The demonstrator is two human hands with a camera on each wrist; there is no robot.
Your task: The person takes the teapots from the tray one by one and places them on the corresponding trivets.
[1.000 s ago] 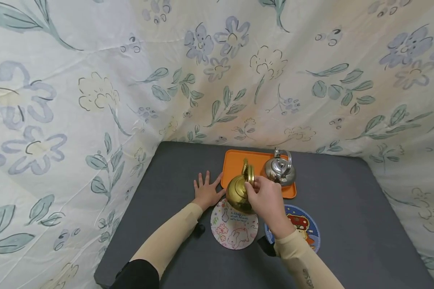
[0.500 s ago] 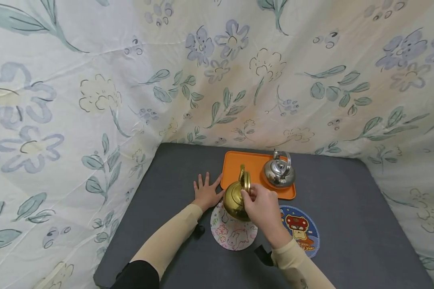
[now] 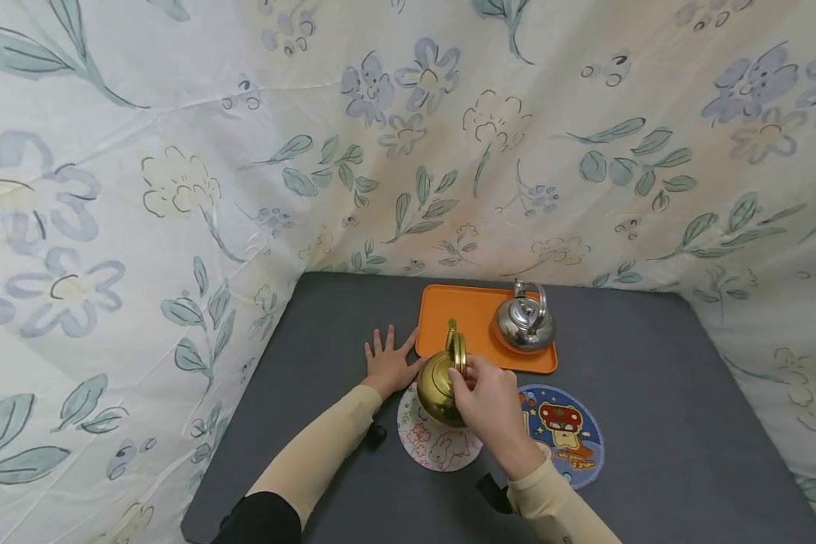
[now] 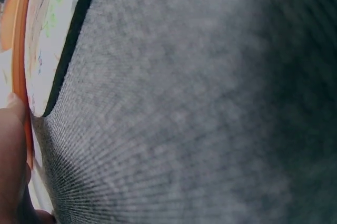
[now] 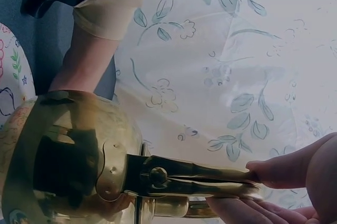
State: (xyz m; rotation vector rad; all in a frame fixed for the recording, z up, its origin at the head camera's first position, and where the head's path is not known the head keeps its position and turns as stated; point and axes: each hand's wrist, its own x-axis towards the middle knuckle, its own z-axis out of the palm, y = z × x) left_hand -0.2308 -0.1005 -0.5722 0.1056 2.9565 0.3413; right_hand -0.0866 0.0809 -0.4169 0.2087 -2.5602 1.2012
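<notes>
The right hand (image 3: 491, 400) pinched the brass kettle (image 3: 440, 384) by its handle over the pale coaster (image 3: 435, 446), at six o'clock from the orange tray (image 3: 476, 321), while the left hand (image 3: 389, 364) lay flat, fingers spread, seemingly for steadiness.

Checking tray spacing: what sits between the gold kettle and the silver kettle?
Head view: only bare orange tray separates the gold kettle, held by the right hand, from the silver kettle.
</notes>
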